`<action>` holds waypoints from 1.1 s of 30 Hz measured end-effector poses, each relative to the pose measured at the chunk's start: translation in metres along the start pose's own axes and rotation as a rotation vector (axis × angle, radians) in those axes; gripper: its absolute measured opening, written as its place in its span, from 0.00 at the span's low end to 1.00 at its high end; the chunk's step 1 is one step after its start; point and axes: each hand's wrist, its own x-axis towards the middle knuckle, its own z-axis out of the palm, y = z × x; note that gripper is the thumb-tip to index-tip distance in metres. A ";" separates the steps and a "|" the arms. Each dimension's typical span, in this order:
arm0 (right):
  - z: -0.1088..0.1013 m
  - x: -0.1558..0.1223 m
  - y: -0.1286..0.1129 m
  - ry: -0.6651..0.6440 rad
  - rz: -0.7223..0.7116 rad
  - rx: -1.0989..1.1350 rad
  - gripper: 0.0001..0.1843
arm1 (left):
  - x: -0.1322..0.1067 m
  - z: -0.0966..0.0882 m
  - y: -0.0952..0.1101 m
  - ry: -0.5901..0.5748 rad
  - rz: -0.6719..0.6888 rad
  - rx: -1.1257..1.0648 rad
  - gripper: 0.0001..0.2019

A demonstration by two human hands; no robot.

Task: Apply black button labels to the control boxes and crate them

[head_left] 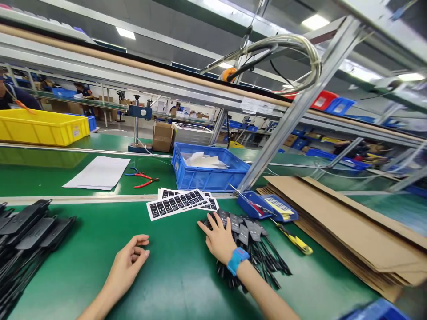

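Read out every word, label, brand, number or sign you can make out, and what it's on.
Nothing reads clearly.
White paper strips with black rectangular labels: print too small.
Black cabled plastic pieces under the right hand: any markings too small.
White sticker on the yellow plastic crate: blurred.
Yellow-and-white printed sheet in the shallow blue plastic tray: too small.
White papers on the long grey metal rail: blurred.

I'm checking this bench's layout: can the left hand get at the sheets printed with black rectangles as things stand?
Probably yes: the left hand appears to hold nothing, and only green tabletop shows between it and the printed sheets.
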 end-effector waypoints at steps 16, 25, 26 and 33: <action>-0.033 0.095 0.010 -0.074 0.012 0.184 0.26 | -0.004 0.005 0.026 -0.004 0.035 0.118 0.13; 0.014 0.140 -0.093 -0.266 0.228 0.240 0.48 | 0.009 -0.020 0.017 0.095 0.251 0.525 0.17; 0.013 0.136 -0.098 -0.286 0.190 0.244 0.47 | 0.011 -0.022 0.014 0.106 0.256 0.596 0.20; -0.022 0.170 -0.056 -0.400 -0.139 0.258 0.59 | 0.016 -0.025 0.003 0.019 0.149 0.947 0.28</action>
